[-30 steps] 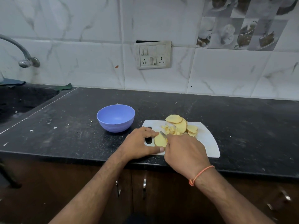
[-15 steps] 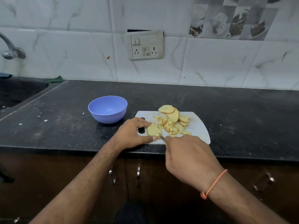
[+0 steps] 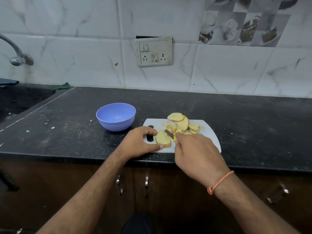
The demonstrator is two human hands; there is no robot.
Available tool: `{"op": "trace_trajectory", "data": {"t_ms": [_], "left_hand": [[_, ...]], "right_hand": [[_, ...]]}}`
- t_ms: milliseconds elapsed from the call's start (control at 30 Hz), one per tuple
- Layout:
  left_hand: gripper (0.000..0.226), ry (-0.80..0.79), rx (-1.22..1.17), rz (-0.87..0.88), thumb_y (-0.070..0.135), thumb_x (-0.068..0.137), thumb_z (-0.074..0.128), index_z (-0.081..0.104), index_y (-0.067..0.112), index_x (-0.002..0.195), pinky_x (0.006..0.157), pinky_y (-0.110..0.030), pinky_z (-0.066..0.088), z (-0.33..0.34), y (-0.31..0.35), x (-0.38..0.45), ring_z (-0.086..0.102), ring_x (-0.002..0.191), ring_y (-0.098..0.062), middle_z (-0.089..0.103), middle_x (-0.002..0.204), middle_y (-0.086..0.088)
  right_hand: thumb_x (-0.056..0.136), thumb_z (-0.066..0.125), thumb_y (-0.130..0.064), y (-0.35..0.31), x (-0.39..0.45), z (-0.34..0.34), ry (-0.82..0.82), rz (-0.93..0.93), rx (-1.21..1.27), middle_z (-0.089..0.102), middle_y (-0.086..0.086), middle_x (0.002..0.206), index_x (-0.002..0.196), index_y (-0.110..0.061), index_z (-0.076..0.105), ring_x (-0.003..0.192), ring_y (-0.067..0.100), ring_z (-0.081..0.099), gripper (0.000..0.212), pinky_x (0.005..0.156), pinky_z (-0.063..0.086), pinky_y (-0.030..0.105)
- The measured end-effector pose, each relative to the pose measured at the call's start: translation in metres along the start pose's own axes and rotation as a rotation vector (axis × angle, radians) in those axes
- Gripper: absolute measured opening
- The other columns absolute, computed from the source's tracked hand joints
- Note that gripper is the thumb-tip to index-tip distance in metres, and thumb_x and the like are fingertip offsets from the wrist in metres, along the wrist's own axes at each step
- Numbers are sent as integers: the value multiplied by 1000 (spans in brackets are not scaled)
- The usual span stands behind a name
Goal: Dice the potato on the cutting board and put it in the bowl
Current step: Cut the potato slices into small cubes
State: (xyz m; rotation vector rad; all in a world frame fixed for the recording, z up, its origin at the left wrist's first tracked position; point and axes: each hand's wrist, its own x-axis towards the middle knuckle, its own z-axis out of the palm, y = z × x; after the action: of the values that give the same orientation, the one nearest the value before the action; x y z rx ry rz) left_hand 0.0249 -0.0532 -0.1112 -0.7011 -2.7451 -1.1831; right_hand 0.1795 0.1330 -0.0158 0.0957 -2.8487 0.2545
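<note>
A white cutting board (image 3: 209,137) lies on the black counter near its front edge. My left hand (image 3: 140,142) pinches a stack of potato slices (image 3: 163,138) at the board's left end, thumb on the near side, fingers on the far side. My right hand (image 3: 194,149) grips a yellow-handled knife (image 3: 169,133), whose blade lies across the stack. Further back on the board sit small potato cubes (image 3: 170,127) and a pile of uncut slices (image 3: 182,122). The blue bowl (image 3: 116,118) stands to the left of the board and looks empty.
A sink (image 3: 20,100) with a metal tap (image 3: 16,53) lies at the far left. A switch and socket plate (image 3: 154,51) hangs on the tiled wall behind. The black counter (image 3: 253,124) stretches to the right. Cabinet doors with metal handles (image 3: 146,183) are below the counter edge.
My right hand has brought the knife back onto the slice stack after drawing it toward me. My left hand still holds the stack. The camera has tilted slightly.
</note>
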Motion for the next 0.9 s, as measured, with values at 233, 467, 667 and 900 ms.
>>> {"op": "trace_trajectory", "data": {"t_ms": [233, 467, 667, 900], "left_hand": [[60, 8, -67, -19, 55, 65, 96, 78, 36, 119, 98, -17, 49, 3, -4, 3, 62, 113, 10, 70, 121, 26], [57, 17, -90, -19, 51, 63, 97, 79, 35, 114, 97, -18, 50, 4, -6, 5, 64, 111, 8, 71, 119, 25], [61, 11, -84, -24, 54, 63, 97, 79, 34, 118, 97, -11, 44, 5, -9, 7, 61, 117, 10, 70, 122, 27], [61, 8, -78, -38, 55, 63, 98, 80, 35, 117, 92, -8, 41, 4, -8, 8, 62, 115, 9, 70, 123, 26]], "right_hand": [[103, 42, -30, -2, 25, 24, -1, 4, -9, 64, 1, 85, 116, -23, 63, 76, 22, 55, 26, 53, 29, 32], [102, 45, -28, -15, 29, 31, -65, -16, -115, 47, -2, 75, 120, -20, 59, 73, 22, 47, 24, 51, 26, 32], [103, 44, -25, -17, 10, 27, -109, -21, -157, 39, -3, 71, 132, -21, 50, 61, 15, 37, 31, 48, 23, 31], [104, 39, -29, -13, -24, 8, -132, -41, -187, 46, -1, 84, 139, -23, 47, 77, 22, 48, 36, 53, 29, 31]]}}
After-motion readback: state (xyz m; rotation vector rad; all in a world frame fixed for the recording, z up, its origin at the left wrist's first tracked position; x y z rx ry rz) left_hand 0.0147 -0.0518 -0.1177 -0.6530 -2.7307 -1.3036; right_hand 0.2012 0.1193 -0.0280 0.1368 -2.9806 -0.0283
